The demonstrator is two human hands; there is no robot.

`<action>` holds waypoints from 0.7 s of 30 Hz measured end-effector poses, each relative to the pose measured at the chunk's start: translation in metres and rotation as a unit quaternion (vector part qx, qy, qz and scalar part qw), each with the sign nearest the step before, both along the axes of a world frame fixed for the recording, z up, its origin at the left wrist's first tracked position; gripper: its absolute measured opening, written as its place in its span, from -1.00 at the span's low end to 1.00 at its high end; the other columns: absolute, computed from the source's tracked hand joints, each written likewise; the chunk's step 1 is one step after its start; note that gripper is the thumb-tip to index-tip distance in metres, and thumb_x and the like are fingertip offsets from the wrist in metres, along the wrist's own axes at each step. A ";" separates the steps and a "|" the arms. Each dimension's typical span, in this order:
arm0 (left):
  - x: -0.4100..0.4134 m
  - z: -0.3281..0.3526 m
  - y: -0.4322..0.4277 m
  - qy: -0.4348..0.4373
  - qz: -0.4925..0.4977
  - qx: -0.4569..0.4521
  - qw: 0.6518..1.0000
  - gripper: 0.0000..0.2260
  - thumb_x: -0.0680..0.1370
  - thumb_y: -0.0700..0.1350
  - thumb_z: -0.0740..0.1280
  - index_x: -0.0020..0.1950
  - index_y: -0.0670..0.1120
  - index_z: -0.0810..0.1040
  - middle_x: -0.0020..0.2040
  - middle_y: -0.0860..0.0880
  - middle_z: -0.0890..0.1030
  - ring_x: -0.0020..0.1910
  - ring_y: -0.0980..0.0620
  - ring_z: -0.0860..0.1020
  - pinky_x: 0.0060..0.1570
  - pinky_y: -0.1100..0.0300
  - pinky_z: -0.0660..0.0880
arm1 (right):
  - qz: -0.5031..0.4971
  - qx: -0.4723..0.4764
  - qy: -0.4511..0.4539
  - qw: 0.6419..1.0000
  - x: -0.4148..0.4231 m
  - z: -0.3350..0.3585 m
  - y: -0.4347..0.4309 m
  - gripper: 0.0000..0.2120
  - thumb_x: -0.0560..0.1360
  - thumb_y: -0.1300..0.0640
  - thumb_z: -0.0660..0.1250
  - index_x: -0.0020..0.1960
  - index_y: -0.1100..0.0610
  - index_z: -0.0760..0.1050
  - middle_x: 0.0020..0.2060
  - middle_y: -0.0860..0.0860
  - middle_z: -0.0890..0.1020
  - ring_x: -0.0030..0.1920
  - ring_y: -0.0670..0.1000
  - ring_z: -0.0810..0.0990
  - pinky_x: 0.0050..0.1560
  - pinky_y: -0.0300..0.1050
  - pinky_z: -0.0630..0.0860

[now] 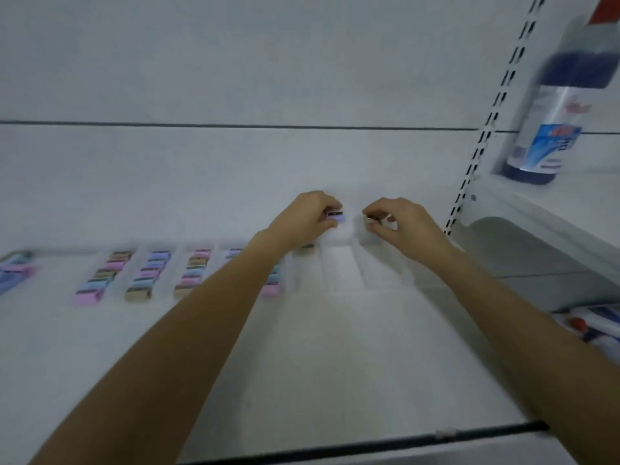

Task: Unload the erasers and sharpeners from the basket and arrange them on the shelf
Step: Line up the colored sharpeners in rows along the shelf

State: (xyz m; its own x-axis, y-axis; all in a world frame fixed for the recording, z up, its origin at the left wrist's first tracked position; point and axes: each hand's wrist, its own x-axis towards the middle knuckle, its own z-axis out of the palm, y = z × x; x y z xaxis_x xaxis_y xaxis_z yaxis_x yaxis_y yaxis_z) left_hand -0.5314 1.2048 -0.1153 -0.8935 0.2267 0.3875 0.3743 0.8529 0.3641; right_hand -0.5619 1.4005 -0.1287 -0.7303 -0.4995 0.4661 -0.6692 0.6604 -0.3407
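**Erasers and sharpeners [144,275] in rows, one more per hand**

My left hand [310,214] pinches a lilac piece [336,216]; my right hand [407,226] pinches a smaller dark piece [370,219], kind unclear to me. Both hover near the back of the white shelf [335,364], the rows lying to their left. A blue bottle [550,129] stands on the next shelf right.

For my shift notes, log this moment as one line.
step: placing on shelf | left hand: pinches small purple item | right hand: pinches small dark item | filled rows: left of both hands
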 end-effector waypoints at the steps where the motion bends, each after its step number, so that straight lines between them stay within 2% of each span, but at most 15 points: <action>1: 0.001 -0.003 0.005 -0.003 0.018 0.025 1.000 -0.77 0.52 -0.18 0.33 0.12 -0.27 0.54 0.06 -0.19 0.59 0.01 -0.10 0.52 -0.06 0.32 0.32 | 0.010 -0.008 0.010 1.000 -0.004 -0.004 0.000 -0.81 0.50 0.21 0.31 0.11 0.18 0.54 -0.02 0.04 0.62 -0.05 -0.06 0.45 -0.04 -0.35 0.27; 3: 0.005 -0.007 0.014 0.008 0.055 0.074 0.996 -0.78 0.50 -0.16 0.35 0.07 -0.27 0.55 0.02 -0.19 0.59 -0.02 -0.10 0.55 -0.09 0.30 0.35 | 0.026 0.003 0.024 0.999 -0.010 -0.012 -0.002 -0.79 0.51 0.24 0.28 0.13 0.20 0.54 0.01 0.08 0.61 -0.01 0.02 0.47 -0.04 -0.36 0.22; 5: 0.007 -0.013 0.020 0.014 0.084 0.080 0.993 -0.80 0.49 -0.14 0.37 0.02 -0.24 0.56 -0.01 -0.17 0.59 -0.07 -0.08 0.56 -0.11 0.28 0.37 | 0.041 0.016 0.024 0.999 -0.013 -0.017 -0.002 -0.78 0.50 0.29 0.28 0.13 0.21 0.55 0.03 0.11 0.60 0.03 0.10 0.49 -0.02 -0.34 0.22; 9: 0.011 -0.024 0.027 -0.005 0.127 0.012 0.992 -0.80 0.50 -0.03 0.34 0.05 -0.10 0.55 0.03 -0.05 0.54 -0.01 -0.01 0.52 -0.03 0.14 0.43 | 0.052 -0.011 0.002 0.999 -0.017 -0.023 0.003 -0.75 0.47 0.36 0.26 0.12 0.24 0.55 0.03 0.15 0.57 0.06 0.12 0.52 0.05 -0.24 0.34; 12: 0.014 -0.025 0.032 -0.001 0.141 -0.019 0.990 -0.79 0.52 0.01 0.33 0.07 -0.08 0.50 0.03 0.01 0.54 0.02 0.03 0.49 -0.11 0.21 0.32 | 0.048 -0.007 -0.034 0.998 -0.014 -0.022 0.005 -0.77 0.46 0.31 0.29 0.12 0.23 0.51 0.03 0.14 0.56 0.05 0.08 0.53 0.07 -0.16 0.41; 16: 0.013 -0.026 0.035 -0.012 0.138 -0.044 0.989 -0.84 0.52 0.01 0.32 -0.02 -0.07 0.52 0.01 0.02 0.54 0.04 0.02 0.46 -0.12 0.22 0.30 | 0.045 0.003 -0.048 0.998 -0.008 -0.019 0.007 -0.90 0.46 0.27 0.31 -0.03 0.22 0.54 -0.05 0.11 0.57 -0.02 0.07 0.54 0.01 -0.12 0.44; 21: 0.013 -0.029 0.033 -0.047 0.135 -0.088 0.986 -0.80 0.52 0.05 0.32 0.01 -0.06 0.55 0.02 0.02 0.56 0.12 0.03 0.40 -0.10 0.23 0.28 | 0.012 0.054 -0.046 0.997 -0.009 -0.020 0.011 -0.87 0.47 0.27 0.29 -0.05 0.18 0.59 -0.04 0.07 0.60 0.02 0.06 0.53 0.01 -0.09 0.43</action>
State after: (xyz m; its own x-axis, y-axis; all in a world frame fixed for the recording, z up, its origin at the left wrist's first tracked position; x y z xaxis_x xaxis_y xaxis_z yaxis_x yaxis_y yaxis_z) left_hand -0.5181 1.2377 -0.1441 -0.9606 0.0318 0.2760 0.0966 0.9697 0.2245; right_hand -0.5707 1.4112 -0.1490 -0.7546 -0.5611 0.3402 -0.6546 0.6803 -0.3296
